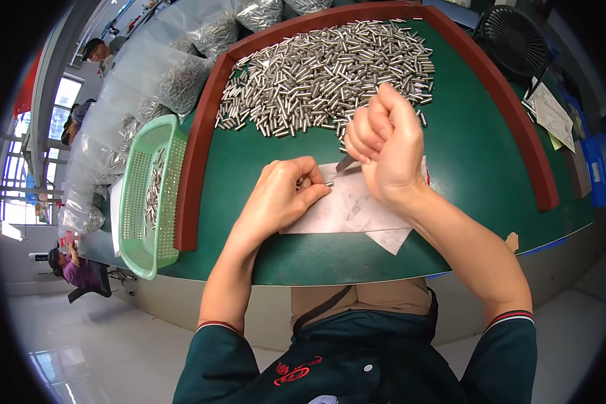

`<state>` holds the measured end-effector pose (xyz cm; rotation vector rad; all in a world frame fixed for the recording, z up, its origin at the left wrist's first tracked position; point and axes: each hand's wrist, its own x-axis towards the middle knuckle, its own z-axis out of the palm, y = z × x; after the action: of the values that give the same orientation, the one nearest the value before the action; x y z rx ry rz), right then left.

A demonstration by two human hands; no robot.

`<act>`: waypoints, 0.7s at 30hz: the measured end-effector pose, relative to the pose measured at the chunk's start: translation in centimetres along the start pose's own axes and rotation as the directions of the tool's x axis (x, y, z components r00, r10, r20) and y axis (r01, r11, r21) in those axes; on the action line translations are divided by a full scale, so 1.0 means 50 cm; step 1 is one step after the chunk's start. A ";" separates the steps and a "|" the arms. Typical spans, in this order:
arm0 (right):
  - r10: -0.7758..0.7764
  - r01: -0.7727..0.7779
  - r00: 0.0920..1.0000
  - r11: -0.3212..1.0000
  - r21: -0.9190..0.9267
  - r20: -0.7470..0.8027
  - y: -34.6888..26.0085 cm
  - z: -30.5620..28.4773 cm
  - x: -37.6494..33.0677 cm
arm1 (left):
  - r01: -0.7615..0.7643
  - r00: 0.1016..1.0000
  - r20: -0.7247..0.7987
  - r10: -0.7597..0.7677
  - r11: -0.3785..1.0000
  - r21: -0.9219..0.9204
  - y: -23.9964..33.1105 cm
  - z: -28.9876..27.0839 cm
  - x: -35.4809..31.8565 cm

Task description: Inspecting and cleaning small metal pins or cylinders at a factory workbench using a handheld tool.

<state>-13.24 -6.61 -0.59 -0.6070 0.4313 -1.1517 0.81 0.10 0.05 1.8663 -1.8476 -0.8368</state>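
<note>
Left hand (276,196): is pinching a pin (329,184) between thumb and forefinger, above the sheet.
Right hand (389,143): is curling its fingers around a grey blade (345,163), whose end is pointing toward the pin.
Sheet (357,210): is lying on the near side of the green table (478,155).
Pile (330,74): is spreading across the far side.
Rails (200,148): are bordering it left, far and right.
Basket (138,161): is standing left, holding pins.
Bags (182,77): are lining the far left.
</note>
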 end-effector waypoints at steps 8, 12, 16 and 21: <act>0.036 -0.022 0.987 0.996 -0.087 0.156 0.017 0.002 -0.024 | 0.202 0.962 0.234 0.142 0.209 -0.957 -0.057 -0.027 0.014; 0.044 -0.021 0.969 0.995 -0.095 0.242 0.037 -0.005 -0.034 | 0.217 0.968 0.209 0.135 -0.047 -0.975 -0.083 -0.013 0.030; 0.077 -0.048 0.970 0.990 -0.131 0.231 0.041 -0.007 -0.031 | 0.138 0.989 0.140 0.051 0.044 -0.989 -0.094 -0.008 0.036; 0.080 -0.050 0.973 0.989 -0.140 0.217 0.043 -0.010 -0.026 | 0.118 0.992 0.120 0.034 0.058 -0.991 -0.096 -0.009 0.036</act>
<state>-12.49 -4.90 -2.32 -0.8236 0.3356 -0.9849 4.67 -1.46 -3.01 0.8366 -0.6258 -1.6801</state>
